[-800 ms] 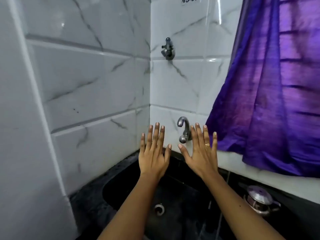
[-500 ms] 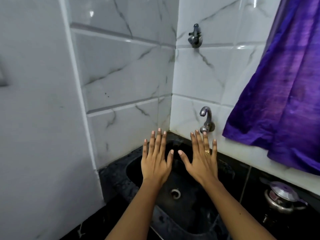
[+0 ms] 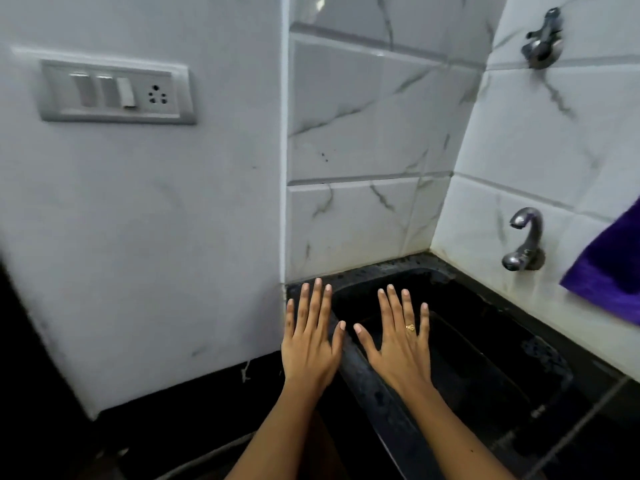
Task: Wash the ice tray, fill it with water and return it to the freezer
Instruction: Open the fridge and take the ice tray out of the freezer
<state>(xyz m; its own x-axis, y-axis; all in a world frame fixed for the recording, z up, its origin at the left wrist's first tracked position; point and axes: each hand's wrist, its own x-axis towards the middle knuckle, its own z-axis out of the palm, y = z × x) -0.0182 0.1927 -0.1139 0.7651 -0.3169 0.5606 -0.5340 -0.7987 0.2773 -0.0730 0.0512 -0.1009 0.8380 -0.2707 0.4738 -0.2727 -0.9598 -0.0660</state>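
Note:
No ice tray or freezer is in view. My left hand [image 3: 311, 337] is held out flat, palm down, fingers straight and spread, over the left rim of a black sink [image 3: 377, 393]. My right hand [image 3: 398, 336], with a gold ring on one finger, is spread the same way above the sink basin. Both hands hold nothing. A curved metal tap [image 3: 524, 239] sticks out of the tiled wall at the right, behind the sink. No water runs from it.
A second metal tap [image 3: 542, 39] sits high on the tiled wall. A switchboard with a socket [image 3: 116, 91] is on the white wall at left. A purple curtain [image 3: 609, 268] hangs at the right edge. Black counter surrounds the sink.
The view has swung left and down: the taps and curtain have slid right, the switchboard has appeared. Both hands stay spread and empty, now lower over the sink's left rim.

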